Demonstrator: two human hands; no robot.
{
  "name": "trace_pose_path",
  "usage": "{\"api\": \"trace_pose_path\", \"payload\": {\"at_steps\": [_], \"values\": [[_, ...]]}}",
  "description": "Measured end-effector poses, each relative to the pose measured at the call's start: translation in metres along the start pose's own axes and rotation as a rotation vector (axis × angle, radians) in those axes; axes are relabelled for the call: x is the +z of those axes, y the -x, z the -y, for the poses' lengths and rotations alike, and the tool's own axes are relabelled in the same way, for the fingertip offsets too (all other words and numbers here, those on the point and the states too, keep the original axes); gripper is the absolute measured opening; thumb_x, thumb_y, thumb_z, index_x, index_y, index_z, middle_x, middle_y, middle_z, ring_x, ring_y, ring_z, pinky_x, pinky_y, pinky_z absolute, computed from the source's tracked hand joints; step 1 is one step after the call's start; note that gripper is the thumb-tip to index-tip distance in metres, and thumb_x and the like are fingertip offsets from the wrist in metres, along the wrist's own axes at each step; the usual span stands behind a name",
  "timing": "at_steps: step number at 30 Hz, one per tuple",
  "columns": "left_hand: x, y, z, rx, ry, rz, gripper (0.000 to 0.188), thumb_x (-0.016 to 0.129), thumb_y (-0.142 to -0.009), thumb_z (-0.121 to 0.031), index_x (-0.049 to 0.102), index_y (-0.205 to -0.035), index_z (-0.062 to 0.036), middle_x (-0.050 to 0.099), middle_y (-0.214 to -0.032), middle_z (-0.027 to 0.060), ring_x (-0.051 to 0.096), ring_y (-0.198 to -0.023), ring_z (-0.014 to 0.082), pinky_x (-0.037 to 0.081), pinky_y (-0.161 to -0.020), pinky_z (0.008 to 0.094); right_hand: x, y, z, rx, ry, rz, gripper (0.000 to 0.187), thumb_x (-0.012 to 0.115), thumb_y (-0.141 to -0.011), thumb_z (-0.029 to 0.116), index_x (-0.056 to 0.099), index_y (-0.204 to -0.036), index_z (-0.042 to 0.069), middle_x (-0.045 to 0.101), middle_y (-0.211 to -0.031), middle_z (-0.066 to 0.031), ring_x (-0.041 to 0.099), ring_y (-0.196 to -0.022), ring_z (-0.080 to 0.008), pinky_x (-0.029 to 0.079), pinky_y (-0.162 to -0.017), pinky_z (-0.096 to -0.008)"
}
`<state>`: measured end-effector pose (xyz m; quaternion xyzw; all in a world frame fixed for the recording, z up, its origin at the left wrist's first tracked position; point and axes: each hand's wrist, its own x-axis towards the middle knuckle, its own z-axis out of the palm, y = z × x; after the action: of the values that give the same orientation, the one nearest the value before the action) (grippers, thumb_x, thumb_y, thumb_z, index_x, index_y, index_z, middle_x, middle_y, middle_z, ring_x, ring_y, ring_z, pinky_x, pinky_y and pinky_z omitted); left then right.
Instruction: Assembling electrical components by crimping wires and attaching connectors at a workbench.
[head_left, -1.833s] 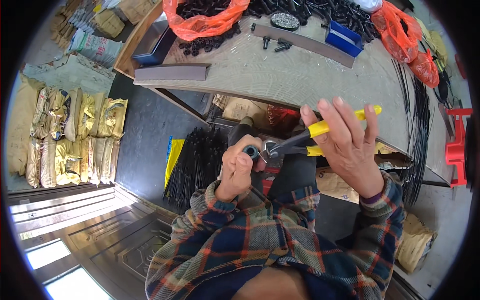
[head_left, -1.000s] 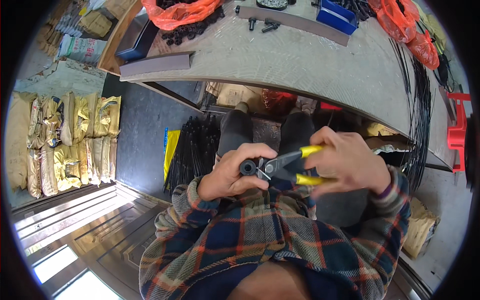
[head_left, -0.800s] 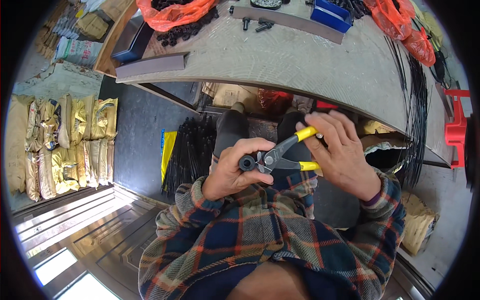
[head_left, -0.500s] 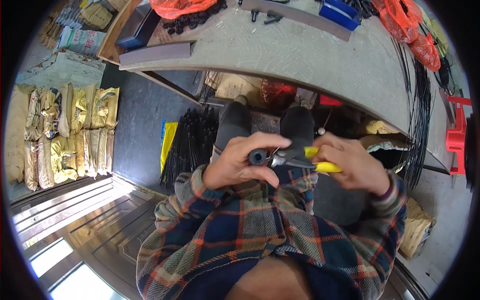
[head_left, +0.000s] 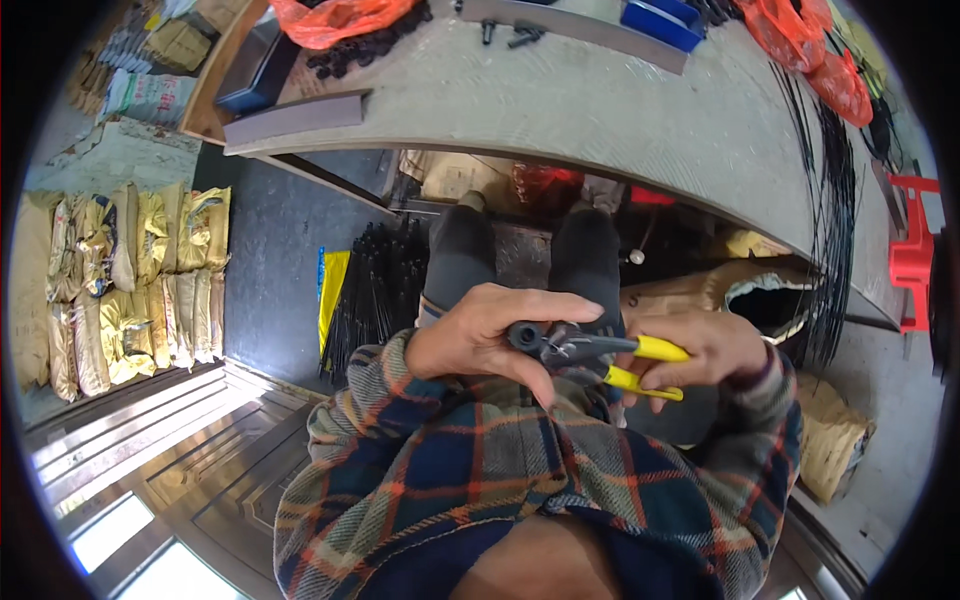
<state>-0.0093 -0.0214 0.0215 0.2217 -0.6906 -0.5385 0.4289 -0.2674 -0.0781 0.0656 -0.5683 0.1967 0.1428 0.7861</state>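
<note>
My left hand (head_left: pixel 470 330) grips a short black tubular part (head_left: pixel 524 337), its round hollow end turned up, near the base of the thumb and forefinger. Thin wire-like metal shows beside the part, too small to make out fully. Pliers (head_left: pixel 655 348) with yellow handles are held in my right hand (head_left: pixel 715 345). Their handles stand apart, with my fingers about them. The grey jaws reach between my left thumb and forefinger, right against the part; whether they grip the wire cannot be told.
Ahead is a grey table (head_left: pixel 450 110) with black parts (head_left: pixel 360 55), a blue bin (head_left: pixel 662 22) and red plastic bags (head_left: pixel 790 30). Black strands (head_left: pixel 835 230) hang over its right edge. A bundle of black rods (head_left: pixel 375 290) stands left of my legs; an opened sack (head_left: pixel 760 295) lies right.
My right hand has moved slightly down, and the pliers' handles have spread wider. The jaws now sit close against the black part in my left hand, which has barely moved.
</note>
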Motion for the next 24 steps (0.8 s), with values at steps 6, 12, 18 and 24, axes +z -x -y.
{"api": "trace_pose_path", "payload": {"at_steps": [6,12,18,24], "values": [[0.005,0.009,0.002,-0.074,-0.075,-0.166,0.062,0.079,-0.056,-0.032,0.058,-0.105,-0.0015,0.06,-0.096,0.0102,0.061,-0.082,0.0198,0.046,-0.073,0.0269,0.01,-0.006,-0.003,-0.42,0.928,-0.545,0.043,0.068,-0.076,0.016,0.049,-0.113,0.005,0.053,-0.097,-0.0118,0.057,-0.079,-0.0237,0.047,-0.064,-0.0323],[0.025,0.012,0.015,-0.011,-0.219,-0.412,0.062,0.072,-0.064,-0.046,0.058,-0.101,0.0024,0.058,-0.096,0.0108,0.058,-0.081,0.0153,0.044,-0.07,0.0237,0.023,-0.032,-0.031,-0.42,1.309,-1.065,0.033,0.071,-0.067,0.016,0.06,-0.096,0.007,0.052,-0.094,-0.0099,0.054,-0.078,-0.0252,0.045,-0.064,-0.0339],[0.033,0.007,0.024,0.049,-0.322,-0.704,0.065,0.028,-0.091,-0.053,0.057,-0.104,0.0036,0.06,-0.087,0.01,0.054,-0.069,0.0129,0.041,-0.061,0.0231,0.014,-0.05,-0.03,-0.467,1.332,-1.183,0.03,0.068,-0.071,0.023,0.06,-0.094,0.006,0.053,-0.095,-0.0098,0.054,-0.081,-0.0269,0.045,-0.067,-0.0349],[0.031,0.004,0.019,-0.024,-0.326,-0.817,0.069,0.028,-0.09,-0.056,0.057,-0.099,0.0064,0.058,-0.088,0.011,0.052,-0.068,0.0121,0.04,-0.06,0.023,0.007,-0.063,-0.032,-0.479,1.296,-1.112,0.026,0.069,-0.07,0.022,0.059,-0.088,0.006,0.053,-0.09,-0.0106,0.056,-0.076,-0.0267,0.046,-0.063,-0.0363]]}}
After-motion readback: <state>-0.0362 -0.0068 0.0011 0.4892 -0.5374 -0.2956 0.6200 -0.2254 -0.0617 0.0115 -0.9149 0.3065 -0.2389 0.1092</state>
